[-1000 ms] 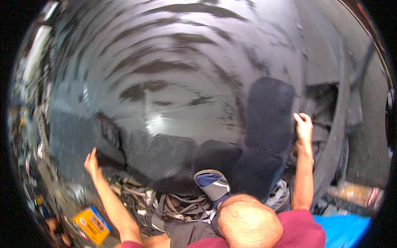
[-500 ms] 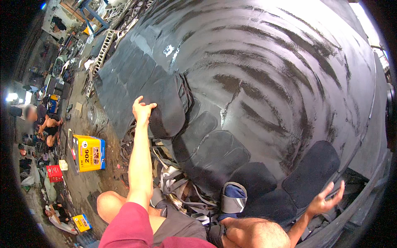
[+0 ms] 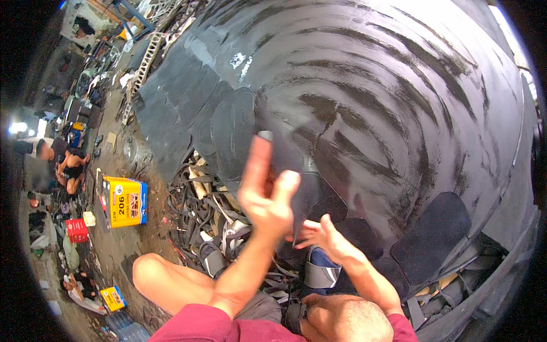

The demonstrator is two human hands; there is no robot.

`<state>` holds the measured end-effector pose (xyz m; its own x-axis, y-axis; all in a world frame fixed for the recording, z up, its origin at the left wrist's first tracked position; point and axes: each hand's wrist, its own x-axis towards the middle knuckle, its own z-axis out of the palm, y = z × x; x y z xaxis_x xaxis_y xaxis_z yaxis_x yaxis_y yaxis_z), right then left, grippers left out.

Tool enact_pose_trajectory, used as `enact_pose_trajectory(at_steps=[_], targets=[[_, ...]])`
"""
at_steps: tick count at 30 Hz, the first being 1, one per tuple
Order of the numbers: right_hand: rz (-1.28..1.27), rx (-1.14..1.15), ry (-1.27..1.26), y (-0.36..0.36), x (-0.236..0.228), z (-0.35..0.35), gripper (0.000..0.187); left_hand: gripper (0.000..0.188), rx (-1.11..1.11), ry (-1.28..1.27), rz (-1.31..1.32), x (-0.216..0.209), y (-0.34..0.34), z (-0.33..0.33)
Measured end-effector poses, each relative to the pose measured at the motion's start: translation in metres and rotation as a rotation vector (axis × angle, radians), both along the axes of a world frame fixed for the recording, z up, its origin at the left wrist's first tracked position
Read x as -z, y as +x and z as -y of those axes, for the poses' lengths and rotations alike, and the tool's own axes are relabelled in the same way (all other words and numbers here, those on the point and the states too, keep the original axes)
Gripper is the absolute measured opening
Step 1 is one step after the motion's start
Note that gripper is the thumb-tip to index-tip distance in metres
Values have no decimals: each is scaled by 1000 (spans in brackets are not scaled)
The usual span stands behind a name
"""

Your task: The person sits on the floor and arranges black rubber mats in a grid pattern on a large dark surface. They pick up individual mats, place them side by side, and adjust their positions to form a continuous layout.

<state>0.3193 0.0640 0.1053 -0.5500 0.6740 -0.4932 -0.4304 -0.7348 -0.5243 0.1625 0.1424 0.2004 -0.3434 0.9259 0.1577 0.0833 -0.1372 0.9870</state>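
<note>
- Dark pad (image 3: 298, 212), partly hidden and smeared by motion blur, is between the two hands; its lower edge points down toward the right hand's fingertips.
- Left hand (image 3: 268, 205), also blurred, appears closed on this pad, index finger pointing up and away, thumb apart from it on the near side; whether it holds one layer or several, I cannot tell.
- Right hand (image 3: 330, 239) is open, palm turned toward the left hand, thumb raised and fingers reaching to the pad's lower edge; whether they touch it, I cannot tell.
- Large black sheet (image 3: 393, 108), glossy with dark curved streaks, spreads out beyond both hands.
- Rounded black piece (image 3: 433, 236) lies on the sheet, to the right of the right hand and well apart from it.
- Another dark piece (image 3: 358, 235) lies just right of the right hand's wrist.
- Overlapping flat pieces (image 3: 231, 122) lie beyond the left hand and to its left.
- Tangled scrap strips (image 3: 199, 199) heap up left of the left hand.
- Foot (image 3: 323, 269) in grey footwear with blue fabric is just below the right hand.
- Yellow tin (image 3: 128, 202) stands far left of the left hand, with a red box (image 3: 76, 231) further out.
- Another person (image 3: 69, 165) sits well beyond the tin, on the hands' left.
</note>
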Motion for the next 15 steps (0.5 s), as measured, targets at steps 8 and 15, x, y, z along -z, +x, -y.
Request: enact_pose_trajectory(at_steps=[8, 15], targets=[[313, 630, 600, 137, -95, -57, 71, 97, 231, 324, 677, -7, 64, 13], [1094, 203, 962, 277, -118, -114, 65, 18, 427, -579, 462, 68, 113, 33]])
